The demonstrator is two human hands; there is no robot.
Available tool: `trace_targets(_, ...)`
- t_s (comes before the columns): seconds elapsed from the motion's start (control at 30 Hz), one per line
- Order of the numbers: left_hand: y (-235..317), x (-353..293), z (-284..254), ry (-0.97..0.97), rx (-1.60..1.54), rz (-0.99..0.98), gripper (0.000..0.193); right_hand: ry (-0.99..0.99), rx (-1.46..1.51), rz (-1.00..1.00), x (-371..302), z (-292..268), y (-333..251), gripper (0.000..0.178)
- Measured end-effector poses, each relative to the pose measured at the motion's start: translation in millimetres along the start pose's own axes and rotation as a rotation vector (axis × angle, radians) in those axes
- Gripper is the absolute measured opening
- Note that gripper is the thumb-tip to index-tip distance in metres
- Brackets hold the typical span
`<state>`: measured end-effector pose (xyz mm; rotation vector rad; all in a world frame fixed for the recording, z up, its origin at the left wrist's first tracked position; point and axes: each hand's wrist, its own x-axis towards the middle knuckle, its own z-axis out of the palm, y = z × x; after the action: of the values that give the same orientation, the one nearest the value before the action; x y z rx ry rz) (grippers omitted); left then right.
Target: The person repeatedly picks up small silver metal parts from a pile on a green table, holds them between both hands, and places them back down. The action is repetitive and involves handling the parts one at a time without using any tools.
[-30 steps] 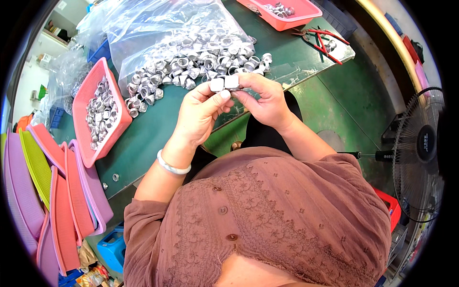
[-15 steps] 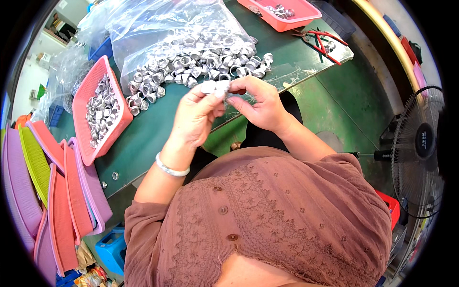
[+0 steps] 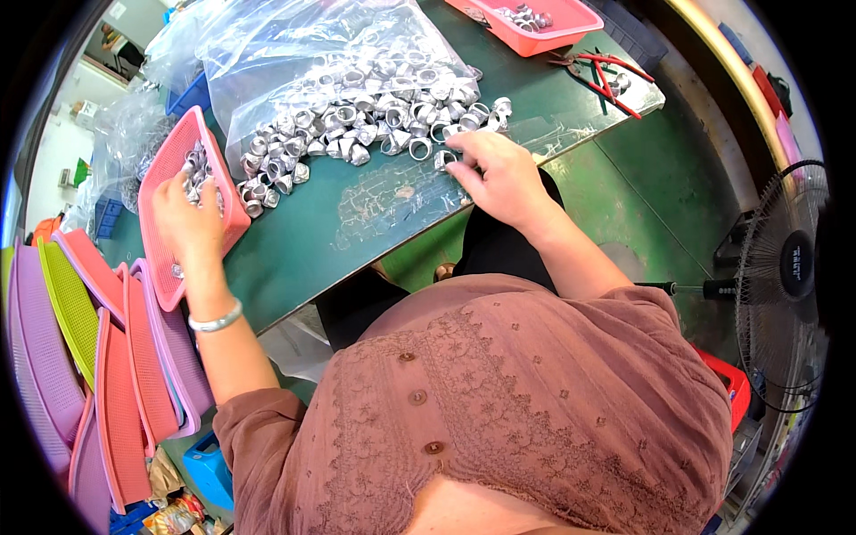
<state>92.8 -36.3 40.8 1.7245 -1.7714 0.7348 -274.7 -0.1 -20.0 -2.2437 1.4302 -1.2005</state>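
Observation:
My left hand (image 3: 189, 223) is over the pink basket (image 3: 234, 209), its fingers apart and reaching down among the silver metal rings in it. Nothing shows gripped there, though the fingertips are partly hidden. At the near edge of a heap of chunky silver rings (image 3: 361, 125), my right hand (image 3: 501, 178) has its thumb and index finger at a single metal ring (image 3: 444, 160). That ring stands just apart from the heap, between the fingertips. A clear plastic bag (image 3: 294, 53) covers the far part of the heap.
Red-handled pliers (image 3: 606, 80) lie at the table's right corner, near another pink basket (image 3: 535, 40) holding a few rings. Stacked purple, green and pink baskets (image 3: 116, 357) stand at the left. A black fan (image 3: 789, 267) is on the right, and a blue stool (image 3: 209, 468) stands below.
Both hands were together in front of me, holding a small silver piece. My left hand has moved left to the basket; my right has moved slightly right, to a ring by the heap.

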Motion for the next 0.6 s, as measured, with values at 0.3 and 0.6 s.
trace_targets(0.3,178,-36,21,-0.636,-0.863,0.109,0.021,-0.059,-0.099,-0.050,0,9,1,0.025)
trace_targets(0.6,206,-41,43,-0.601,-0.804,-0.010,0.012,-0.033,0.157,0.038,-6,1,6,0.028)
